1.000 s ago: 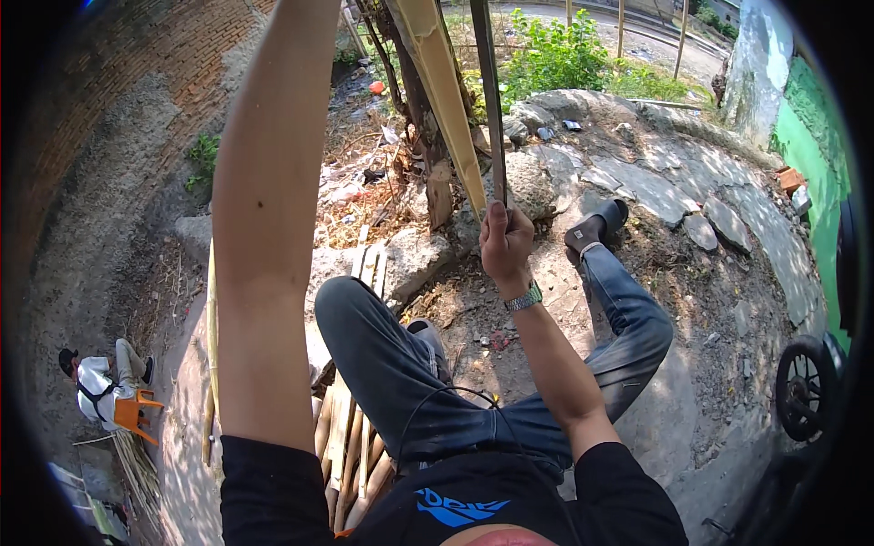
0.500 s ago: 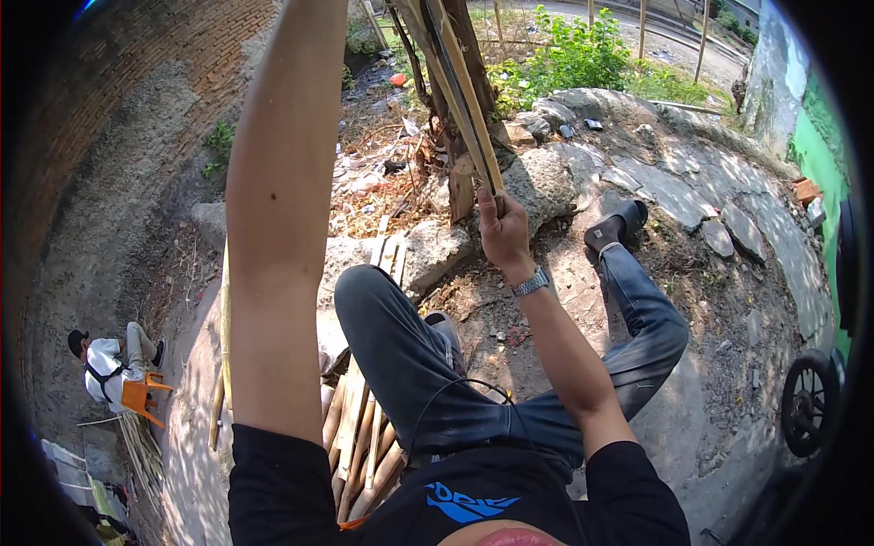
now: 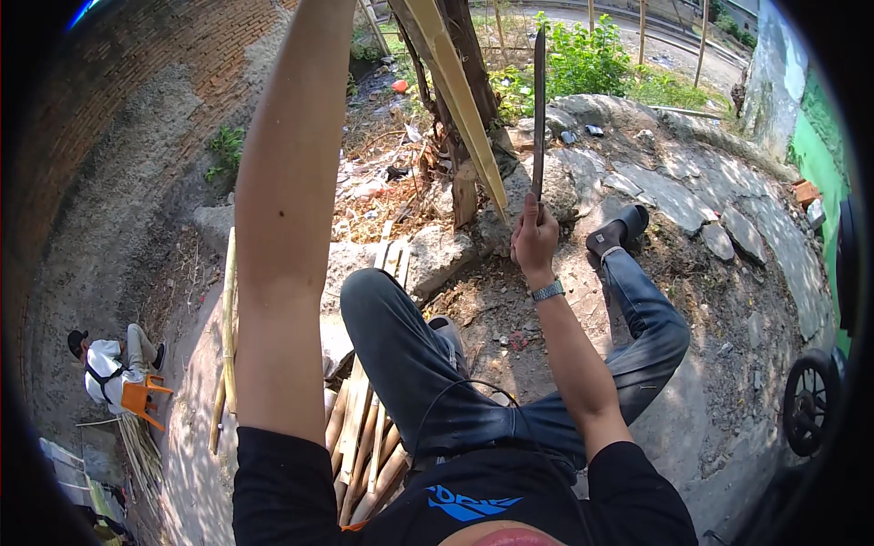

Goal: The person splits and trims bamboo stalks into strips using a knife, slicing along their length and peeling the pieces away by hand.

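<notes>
My right hand [image 3: 535, 238], with a metal watch on its wrist, is closed round the handle of a machete [image 3: 540, 114]. The long dark blade points upward. Just left of it, a pale split bamboo length [image 3: 467, 109] slants down from the top edge, its lower end close to my right fist. A gap shows between blade and bamboo. My left arm reaches up past the top edge, so the left hand and whatever it may hold are out of sight.
Split bamboo pieces [image 3: 357, 437] lie beside my bent knee. A tree trunk [image 3: 464, 196] stands behind the slanting bamboo, by broken concrete slabs [image 3: 669, 196]. At far left a person sits on an orange chair [image 3: 141, 396]. A black wheel [image 3: 810, 400] is at right.
The machete has come away from the bamboo and swung right, its blade now upright. My right hand has shifted slightly right and down. The left arm has barely moved.
</notes>
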`<state>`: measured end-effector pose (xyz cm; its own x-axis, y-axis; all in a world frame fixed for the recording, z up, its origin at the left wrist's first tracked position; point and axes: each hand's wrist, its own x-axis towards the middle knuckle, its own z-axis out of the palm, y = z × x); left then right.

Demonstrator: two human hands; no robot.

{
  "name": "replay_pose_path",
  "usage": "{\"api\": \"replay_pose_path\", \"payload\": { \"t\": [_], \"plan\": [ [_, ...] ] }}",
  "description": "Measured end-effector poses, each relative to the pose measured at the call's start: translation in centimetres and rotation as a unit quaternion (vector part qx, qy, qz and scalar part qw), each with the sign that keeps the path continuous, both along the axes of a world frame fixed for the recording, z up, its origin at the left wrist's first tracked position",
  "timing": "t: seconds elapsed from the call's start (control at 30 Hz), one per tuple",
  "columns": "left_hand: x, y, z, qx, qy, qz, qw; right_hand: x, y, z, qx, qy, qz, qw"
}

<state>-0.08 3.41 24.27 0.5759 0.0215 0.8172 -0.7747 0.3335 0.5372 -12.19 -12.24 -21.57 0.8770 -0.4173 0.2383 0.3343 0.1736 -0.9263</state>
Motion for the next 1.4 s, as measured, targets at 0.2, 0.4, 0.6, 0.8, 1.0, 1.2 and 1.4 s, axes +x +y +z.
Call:
{"api": "replay_pose_path", "payload": {
  "t": [0.2,0.4,0.6,0.8,1.0,1.2,1.4],
  "plan": [
    [-0.6,0.9,0.5,0.111,0.003,-0.299,0.948,-5.5,-1.2,3.1,0.067,-0.053,0.053,0.995],
    [-0.4,-0.5,1.0,0.119,0.026,-0.286,0.951,-6.8,-0.7,5.6,0.004,-0.234,0.011,0.972],
    [-1.5,-2.6,1.2,0.142,0.059,-0.304,0.940,-1.8,-1.9,0.9,-0.131,-0.134,-0.069,0.980],
    [0.4,-2.6,1.0,0.159,0.041,-0.352,0.921,-0.2,-5.5,-9.1,-0.223,0.146,-0.034,0.963],
    [1.1,-1.6,2.1,0.190,0.095,-0.434,0.876,-5.7,-3.9,-6.8,0.059,0.016,0.056,0.997],
    [2.8,-3.7,2.9,0.200,0.030,-0.346,0.916,-4.2,-2.6,0.9,0.048,-0.209,-0.004,0.977],
    [3.1,-4.5,3.3,0.194,0.053,-0.342,0.918,2.1,-3.2,-3.0,-0.163,-0.097,-0.090,0.978]
  ]
}}
